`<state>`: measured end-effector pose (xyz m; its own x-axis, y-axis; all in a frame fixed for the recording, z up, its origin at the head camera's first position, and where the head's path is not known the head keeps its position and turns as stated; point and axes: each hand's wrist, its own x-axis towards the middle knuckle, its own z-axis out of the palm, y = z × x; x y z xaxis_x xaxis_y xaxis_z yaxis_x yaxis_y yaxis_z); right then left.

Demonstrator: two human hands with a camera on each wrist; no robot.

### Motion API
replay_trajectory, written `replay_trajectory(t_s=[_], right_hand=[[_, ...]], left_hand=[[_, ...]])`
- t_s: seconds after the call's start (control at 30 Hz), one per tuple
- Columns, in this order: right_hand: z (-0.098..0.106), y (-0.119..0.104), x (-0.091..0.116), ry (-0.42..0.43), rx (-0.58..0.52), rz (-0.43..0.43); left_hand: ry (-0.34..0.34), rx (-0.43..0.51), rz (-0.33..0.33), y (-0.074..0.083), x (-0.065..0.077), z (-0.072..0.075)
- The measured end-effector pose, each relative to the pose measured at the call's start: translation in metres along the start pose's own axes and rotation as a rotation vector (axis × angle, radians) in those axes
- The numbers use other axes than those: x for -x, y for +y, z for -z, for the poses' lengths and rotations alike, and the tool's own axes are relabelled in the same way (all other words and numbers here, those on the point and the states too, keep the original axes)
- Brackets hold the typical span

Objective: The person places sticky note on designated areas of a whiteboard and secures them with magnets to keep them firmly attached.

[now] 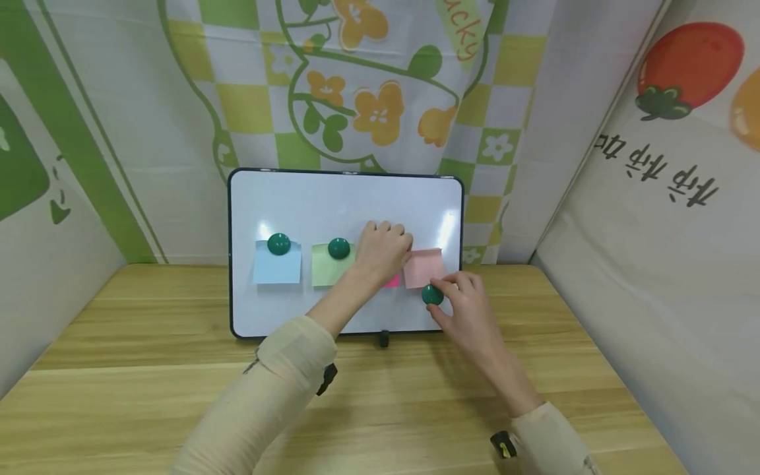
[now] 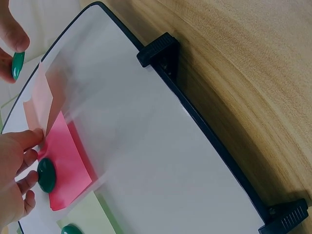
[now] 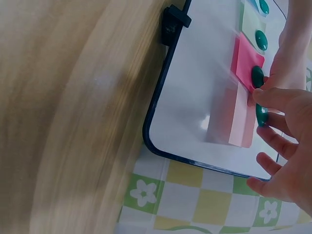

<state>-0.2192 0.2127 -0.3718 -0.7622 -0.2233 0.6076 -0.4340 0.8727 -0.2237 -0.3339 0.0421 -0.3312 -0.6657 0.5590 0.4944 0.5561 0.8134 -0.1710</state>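
Observation:
A light pink sticky note (image 1: 424, 269) stands against the whiteboard (image 1: 297, 198), right of a hot pink sticky note (image 2: 68, 163). My left hand (image 1: 382, 254) pinches the light pink note by its upper left corner, where the two notes meet. Its other fingers lie beside the round green magnet (image 2: 47, 175) on the hot pink note. Between thumb and fingertips, my right hand (image 1: 472, 316) holds another green magnet (image 1: 432, 295), in front of the light pink note's lower right corner. In the head view my left hand hides most of the hot pink note.
Further left on the board are a blue note (image 1: 276, 269) and a green note (image 1: 325, 272), each under a green magnet. Black clip feet (image 2: 161, 51) hold the board's lower edge on the wooden table (image 1: 404, 409). A patterned curtain (image 1: 249, 99) hangs behind.

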Motion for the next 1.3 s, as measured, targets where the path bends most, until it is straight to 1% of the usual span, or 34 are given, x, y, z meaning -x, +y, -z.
replay_trajectory(t_s=[0.17,0.43,0.6,0.77,1.0,1.3], right_hand=[[-0.003,0.003,-0.01,0.022,0.026,0.032],[-0.008,0.008,-0.026,0.014,0.069,0.037],[-0.013,0.011,-0.037,0.035,0.094,0.057],[-0.019,0.017,-0.046,0.078,0.112,0.065],[-0.023,0.023,-0.056,0.08,0.133,0.072],[-0.028,0.026,-0.065,0.111,0.126,0.071]], left_hand=[[-0.016,-0.002,0.012,-0.001,0.0,-0.001],[-0.025,0.013,0.022,-0.003,0.001,-0.002],[-0.037,0.01,0.027,-0.002,0.001,-0.003],[-0.026,0.014,0.012,0.0,0.0,-0.005],[-0.007,-0.003,0.014,0.002,-0.001,-0.003],[0.009,-0.04,0.005,0.0,0.0,0.001]])
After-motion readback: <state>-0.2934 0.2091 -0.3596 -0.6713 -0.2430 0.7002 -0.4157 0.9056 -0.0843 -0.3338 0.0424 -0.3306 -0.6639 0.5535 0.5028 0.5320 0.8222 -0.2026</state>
